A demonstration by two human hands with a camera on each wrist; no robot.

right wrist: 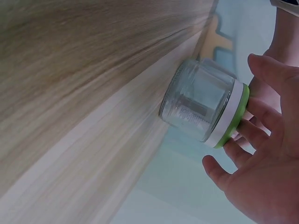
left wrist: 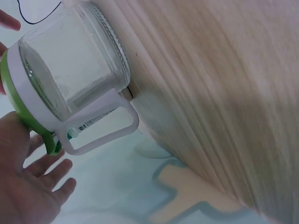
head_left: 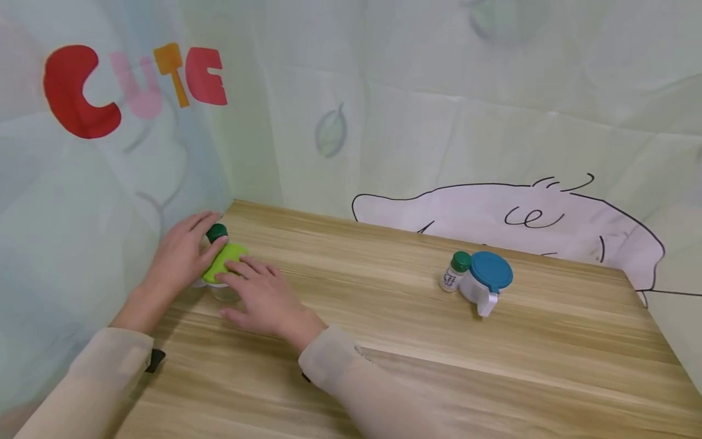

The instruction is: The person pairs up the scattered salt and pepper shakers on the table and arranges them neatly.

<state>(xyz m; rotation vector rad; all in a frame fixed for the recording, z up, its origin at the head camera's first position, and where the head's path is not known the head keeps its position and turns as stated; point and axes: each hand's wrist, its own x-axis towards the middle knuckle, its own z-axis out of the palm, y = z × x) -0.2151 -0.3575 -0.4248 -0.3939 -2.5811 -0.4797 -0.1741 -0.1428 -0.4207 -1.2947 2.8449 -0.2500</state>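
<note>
A clear glass jar (left wrist: 70, 56) with a white rim, white handle (left wrist: 135, 114) and light green lid (head_left: 226, 261) stands upright at the table's left side. My left hand (head_left: 180, 251) is at its far left, thumb at the lid's edge and fingers loosely extended. Beyond the lid shows the dark green cap (head_left: 217, 231) of a small bottle beside that hand; most of the bottle is hidden. From the right, my right hand (head_left: 269, 299) touches the lid with spread fingertips. In the right wrist view, its fingers lie along the rim of the same jar (right wrist: 196, 100).
On the table's right stand a small shaker bottle (head_left: 451, 279) with a green cap and a white-handled jar with a blue lid (head_left: 492, 271). Printed fabric (head_left: 395, 140) hangs along the back and left edges of the wooden table (head_left: 351, 286).
</note>
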